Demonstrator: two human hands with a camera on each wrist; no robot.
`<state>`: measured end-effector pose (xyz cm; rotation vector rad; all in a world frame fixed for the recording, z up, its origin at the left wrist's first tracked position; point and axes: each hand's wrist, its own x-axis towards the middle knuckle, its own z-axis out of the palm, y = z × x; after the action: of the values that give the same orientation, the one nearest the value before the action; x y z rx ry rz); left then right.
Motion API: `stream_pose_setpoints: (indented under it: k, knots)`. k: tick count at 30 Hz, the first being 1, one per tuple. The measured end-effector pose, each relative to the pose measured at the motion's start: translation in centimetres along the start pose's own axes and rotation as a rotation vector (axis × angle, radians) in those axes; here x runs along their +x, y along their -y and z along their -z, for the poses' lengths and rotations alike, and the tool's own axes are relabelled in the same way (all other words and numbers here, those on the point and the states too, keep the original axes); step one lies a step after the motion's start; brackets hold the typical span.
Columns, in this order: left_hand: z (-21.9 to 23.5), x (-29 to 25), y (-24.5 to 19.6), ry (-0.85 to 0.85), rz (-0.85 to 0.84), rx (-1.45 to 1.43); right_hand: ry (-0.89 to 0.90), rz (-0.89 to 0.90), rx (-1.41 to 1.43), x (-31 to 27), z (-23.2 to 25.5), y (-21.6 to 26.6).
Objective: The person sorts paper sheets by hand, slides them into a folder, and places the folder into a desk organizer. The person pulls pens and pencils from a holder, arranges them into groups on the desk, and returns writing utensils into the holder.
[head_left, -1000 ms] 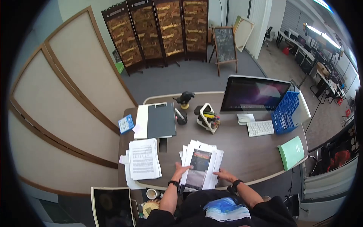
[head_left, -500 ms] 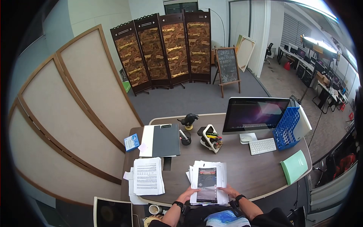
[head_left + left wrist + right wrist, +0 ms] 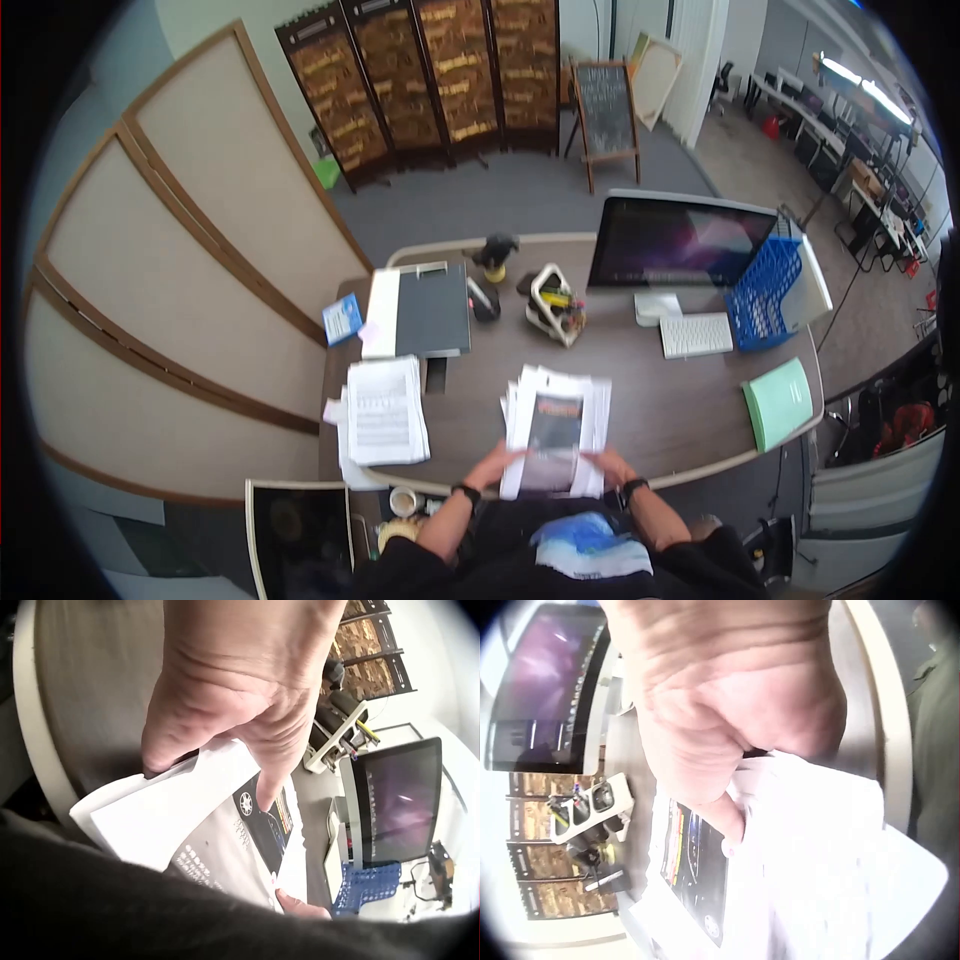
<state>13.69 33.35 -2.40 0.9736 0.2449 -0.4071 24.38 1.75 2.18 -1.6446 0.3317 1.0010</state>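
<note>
Both hands grip a loose stack of papers (image 3: 540,382) at the desk's front edge. On its top sheet is a dark printed picture (image 3: 556,425) with orange lettering. My left hand (image 3: 495,464) holds the left side, its thumb (image 3: 271,787) lying over the top sheet and the other fingers hidden beneath. The opposite side is in my right hand (image 3: 612,466), whose thumb (image 3: 731,821) presses down on the paper. In the left wrist view the near sheets bow upward, and several edges stick out unevenly at the back of the stack.
Left on the desk (image 3: 480,400) lie another paper stack (image 3: 385,410) and a dark folder (image 3: 430,310). Behind the hands stand a pen cup (image 3: 484,300) and a white pen organizer (image 3: 556,310). A monitor (image 3: 685,240), keyboard (image 3: 695,335), blue file rack (image 3: 768,300) and green booklet (image 3: 778,400) are rightward.
The stack has shifted slightly right and its sheets lie closer together than a second ago. Both hands keep hold of its sides. The head view dipped, then came back.
</note>
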Motion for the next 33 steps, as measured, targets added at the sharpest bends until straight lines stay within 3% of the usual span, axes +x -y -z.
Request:
stream_pose_setpoints:
  k: [1,2,4,5,6,7,8,9,10,11,12,14,16,19,22,25,27,28,30,32,33]
  knots:
    - [-0.4,0.0,-1.8,-0.007,-0.071,-0.076,-0.114,0.170,-0.196,-1.7,-1.3,2.8]
    - [0.3,1.1,-1.8,-0.050,-0.167,-0.071,-0.097,0.244,-0.308,-3.5,-2.3,5.9]
    - [0.0,2.1,-5.2,-0.147,-0.079,-0.134,-0.193,0.419,-0.373,-3.4,-2.5,7.8]
    - [-1.4,1.5,-8.6,-0.167,-0.102,-0.170,-0.155,0.497,-0.399,-2.6,-1.7,8.5]
    - [-2.3,1.3,-11.0,-0.216,-0.094,-0.212,-0.143,0.472,-0.386,-4.2,-2.1,10.8]
    - [-2.9,1.0,-12.5,-0.229,-0.206,-0.075,-0.132,0.457,-0.371,-6.2,-2.8,13.4]
    - [-3.4,0.8,-14.1,-0.234,-0.324,0.069,-0.134,0.553,-0.361,-6.4,-2.6,14.1]
    - [-3.8,0.2,-15.6,-0.229,-0.329,0.207,-0.139,0.652,-0.350,-6.6,-2.5,14.5]
    - [-4.3,-0.8,-16.8,-0.219,-0.330,0.344,-0.143,0.624,-0.345,-7.6,-2.7,14.8]
    - [-5.5,-1.7,-17.8,-0.205,-0.347,0.306,-0.137,0.662,-0.284,-8.5,-3.0,15.6]
    - [-5.8,-1.6,-17.6,-0.200,-0.333,0.305,-0.132,0.706,-0.222,-8.8,-3.2,16.0]
    - [-6.4,-2.0,-16.5,-0.331,-0.552,0.395,-0.193,0.752,-0.262,-8.8,-3.4,15.1]
    - [-6.1,-1.8,-15.8,-0.305,-0.471,0.368,-0.252,0.822,-0.310,-8.3,-3.6,15.3]
    - [-4.7,-0.7,-13.3,-0.319,-0.469,0.363,-0.144,0.610,-0.316,-7.5,-3.5,14.4]
    - [-4.9,-1.2,-13.4,-0.324,-0.502,0.231,-0.116,0.660,-0.260,-7.9,-4.5,14.9]
    - [-5.0,-1.7,-13.4,-0.345,-0.555,0.306,-0.077,0.665,-0.257,-8.6,-5.7,14.9]
    - [-6.0,-1.8,-13.1,-0.326,-0.737,0.711,-0.085,0.686,-0.314,-8.9,-6.3,14.2]
    - [-6.0,-2.2,-13.2,-0.324,-0.730,0.710,-0.091,0.717,-0.375,-8.9,-6.4,14.0]
    - [-5.5,-2.7,-13.1,-0.363,-0.634,0.186,-0.048,0.670,-0.237,-8.4,-5.4,13.5]
    - [-5.4,-2.8,-13.1,-0.363,-0.652,0.184,-0.010,0.623,-0.097,-8.4,-5.5,13.3]
    - [-5.9,-2.9,-13.3,-0.334,-0.649,0.235,-0.027,0.690,-0.232,-8.4,-6.0,13.4]
